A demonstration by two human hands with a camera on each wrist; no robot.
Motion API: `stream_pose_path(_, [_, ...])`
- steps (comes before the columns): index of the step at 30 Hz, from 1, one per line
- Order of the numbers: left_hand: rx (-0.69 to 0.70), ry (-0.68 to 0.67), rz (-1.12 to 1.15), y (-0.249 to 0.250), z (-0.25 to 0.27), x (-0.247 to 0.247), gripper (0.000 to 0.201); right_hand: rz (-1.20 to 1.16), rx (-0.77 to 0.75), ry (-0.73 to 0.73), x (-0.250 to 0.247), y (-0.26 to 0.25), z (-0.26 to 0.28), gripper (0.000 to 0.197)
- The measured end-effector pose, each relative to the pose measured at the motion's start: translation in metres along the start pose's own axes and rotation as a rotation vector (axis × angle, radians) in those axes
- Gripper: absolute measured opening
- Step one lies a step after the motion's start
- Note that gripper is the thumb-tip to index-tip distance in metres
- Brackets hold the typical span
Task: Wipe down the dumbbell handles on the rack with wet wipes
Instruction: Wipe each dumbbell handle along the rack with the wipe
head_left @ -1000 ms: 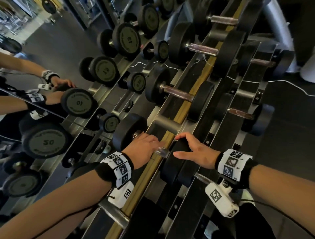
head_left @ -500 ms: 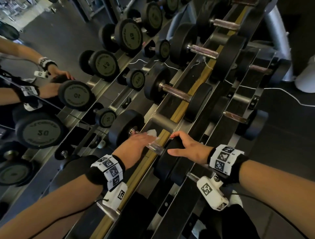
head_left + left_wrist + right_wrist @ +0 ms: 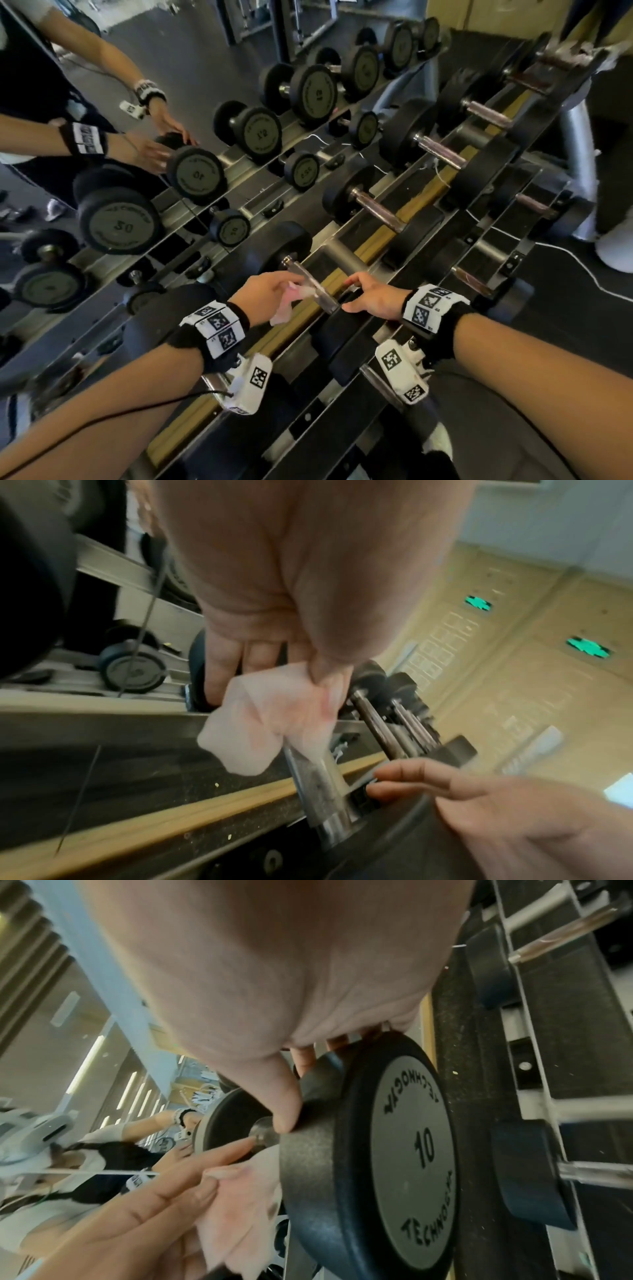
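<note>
A: Where is the wipe at the moment?

B: In the left hand (image 3: 270,294). The thumb and fingers pinch the wet wipe (image 3: 270,721) up against the steel handle (image 3: 320,788) of the nearest dumbbell (image 3: 387,1153), the one marked 10, which sits on the top shelf of the rack (image 3: 373,240). Part of the wipe hangs loose below the bar.

A: And the right hand?

B: The right hand (image 3: 373,298) lies over the dark weight at the near end of that same dumbbell, fingers mostly straight and the thumb pressed to the inner face, steadying it. It holds nothing.

A: So how far along is the job?

B: Early or midway, I would judge; I cannot tell which handles are already clean. Only this one bar is under the wipe, and its near end shows bare metal. The other dumbbells (image 3: 376,209) farther along the rack, and those on the lower shelf, have no wipe near them, so by my reckoning most of the row is left.
</note>
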State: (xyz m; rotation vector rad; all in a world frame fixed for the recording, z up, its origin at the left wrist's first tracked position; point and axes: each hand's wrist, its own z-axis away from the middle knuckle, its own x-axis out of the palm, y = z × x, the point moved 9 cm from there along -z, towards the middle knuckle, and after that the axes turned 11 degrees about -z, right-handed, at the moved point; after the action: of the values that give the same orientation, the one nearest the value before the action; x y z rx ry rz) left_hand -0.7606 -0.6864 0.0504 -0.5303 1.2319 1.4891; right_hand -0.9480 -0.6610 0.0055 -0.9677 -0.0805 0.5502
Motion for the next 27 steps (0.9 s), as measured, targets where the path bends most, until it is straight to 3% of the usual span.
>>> stream_pose_path(5, [-0.339, 0.192, 0.270, -0.046, 0.028, 0.005, 0.024, 0.013, 0.042, -0.043, 0.003, 0.007, 0.005, 0.082])
stream_pose_path(10, [-0.489, 0.378, 0.588, -0.058, 0.038, 0.033, 0.021, 0.107, 0.051, -0.061, 0.006, 0.004, -0.003, 0.084])
stream_pose_path(13, [-0.501, 0.422, 0.810, -0.052, 0.027, 0.046, 0.032, 0.126, 0.041, -0.075, 0.006, 0.004, -0.005, 0.084])
stream_pose_path(23, [-0.620, 0.578, 1.579, -0.054, 0.002, 0.081, 0.031, 0.140, 0.011, -0.138, 0.008, 0.008, -0.012, 0.081])
stream_pose_path(27, [-0.533, 0.500, 1.620, -0.034, -0.009, 0.090, 0.030, 0.128, 0.021, -0.138, 0.007, 0.011, -0.015, 0.081])
